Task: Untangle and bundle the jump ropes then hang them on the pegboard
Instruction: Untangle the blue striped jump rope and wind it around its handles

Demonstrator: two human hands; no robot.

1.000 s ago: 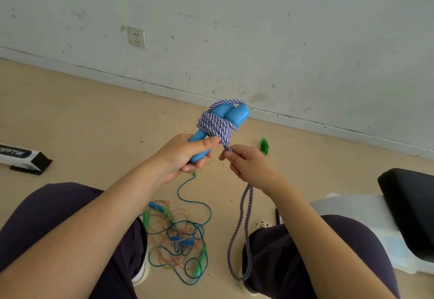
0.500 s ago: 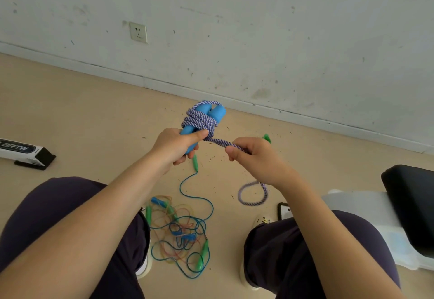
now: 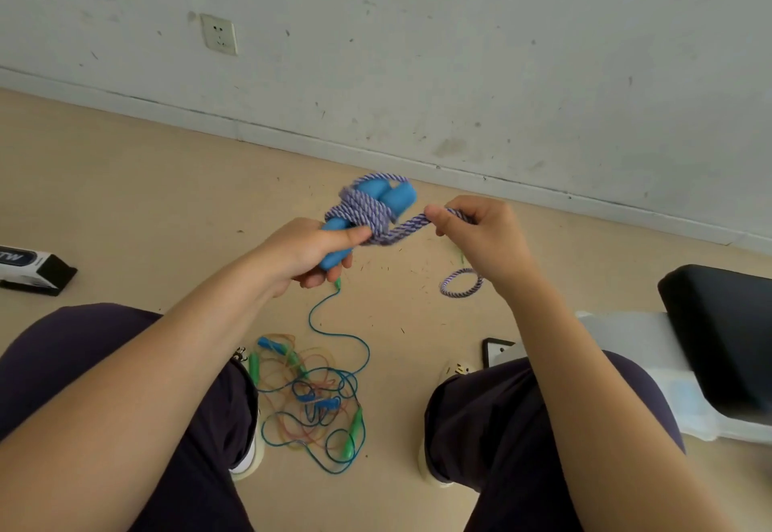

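My left hand (image 3: 307, 253) grips the two blue handles (image 3: 394, 199) of a purple-and-white braided jump rope (image 3: 363, 214), which is wound several times round them. My right hand (image 3: 480, 235) pinches the free doubled strand just right of the bundle and holds it taut. A short loop of the rope end (image 3: 459, 283) hangs below that hand. On the floor between my knees lies a tangle of thin blue, green and orange ropes (image 3: 313, 400) with green and blue handles. No pegboard is in view.
A white wall with a socket (image 3: 219, 34) rises behind the beige floor. A white-and-black box (image 3: 35, 270) lies at the far left. A black cushion (image 3: 722, 335) on a translucent bin (image 3: 639, 347) stands at the right. A phone (image 3: 495, 352) lies by my right knee.
My right hand has swung from below the bundle up to its right, pulling the strand sideways. The long hanging loop has shortened to a small one. The bundle tilted slightly.
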